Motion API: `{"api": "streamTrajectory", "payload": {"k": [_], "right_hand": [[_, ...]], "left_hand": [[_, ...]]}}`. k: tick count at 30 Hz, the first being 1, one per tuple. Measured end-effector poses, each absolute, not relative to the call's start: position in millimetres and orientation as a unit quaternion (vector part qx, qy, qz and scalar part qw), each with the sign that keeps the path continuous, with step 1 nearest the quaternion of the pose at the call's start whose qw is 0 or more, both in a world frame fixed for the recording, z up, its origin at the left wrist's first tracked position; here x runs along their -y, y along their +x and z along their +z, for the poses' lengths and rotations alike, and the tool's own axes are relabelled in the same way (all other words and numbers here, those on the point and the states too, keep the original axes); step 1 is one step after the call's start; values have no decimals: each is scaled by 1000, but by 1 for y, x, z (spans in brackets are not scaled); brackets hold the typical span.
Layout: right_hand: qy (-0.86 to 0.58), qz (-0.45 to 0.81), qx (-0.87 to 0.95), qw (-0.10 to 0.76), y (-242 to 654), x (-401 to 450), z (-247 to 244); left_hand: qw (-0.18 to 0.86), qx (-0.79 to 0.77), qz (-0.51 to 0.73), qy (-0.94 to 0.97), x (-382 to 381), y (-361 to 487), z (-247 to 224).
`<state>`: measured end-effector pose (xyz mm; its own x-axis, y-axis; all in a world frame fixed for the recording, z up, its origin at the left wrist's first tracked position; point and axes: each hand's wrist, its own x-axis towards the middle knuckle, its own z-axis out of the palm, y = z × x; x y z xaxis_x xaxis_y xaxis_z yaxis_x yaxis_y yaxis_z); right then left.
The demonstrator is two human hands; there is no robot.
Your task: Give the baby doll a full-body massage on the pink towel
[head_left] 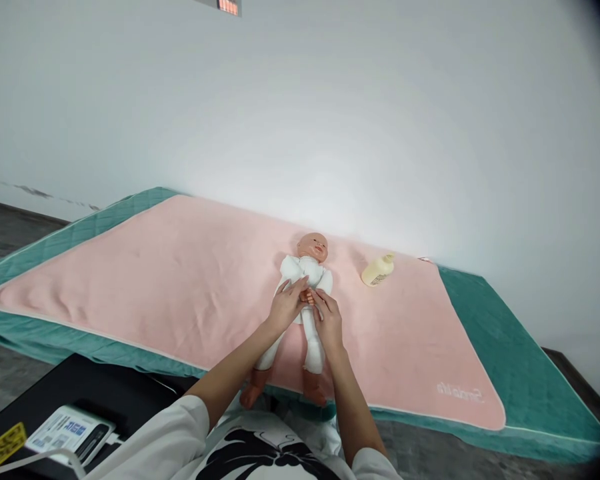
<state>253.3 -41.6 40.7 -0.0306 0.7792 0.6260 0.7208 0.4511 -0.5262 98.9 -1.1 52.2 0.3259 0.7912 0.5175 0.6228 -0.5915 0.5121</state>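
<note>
Just below the frame's centre, a doll lies face-up on the pink mat, feet toward the person, presumably for easy reach. The left hand and right hand meet, fingers closed on its small hand, maybe both; overlap hides which. Right of centre, a bottle sits within reach.
</note>
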Motion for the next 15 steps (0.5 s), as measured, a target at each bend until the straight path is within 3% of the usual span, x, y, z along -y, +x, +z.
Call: {"api": "streamTrajectory", "payload": {"k": [7, 12, 15], "right_hand": [[-536, 109, 646, 532, 263, 46, 48], [-585, 188, 428, 662, 289, 39, 50], [-609, 204, 327, 693, 314, 30, 38]], "left_hand": [[174, -463, 459, 738, -4, 89, 54], [286, -503, 592, 561, -5, 70, 62], [329, -495, 660, 460, -12, 54, 61]]}}
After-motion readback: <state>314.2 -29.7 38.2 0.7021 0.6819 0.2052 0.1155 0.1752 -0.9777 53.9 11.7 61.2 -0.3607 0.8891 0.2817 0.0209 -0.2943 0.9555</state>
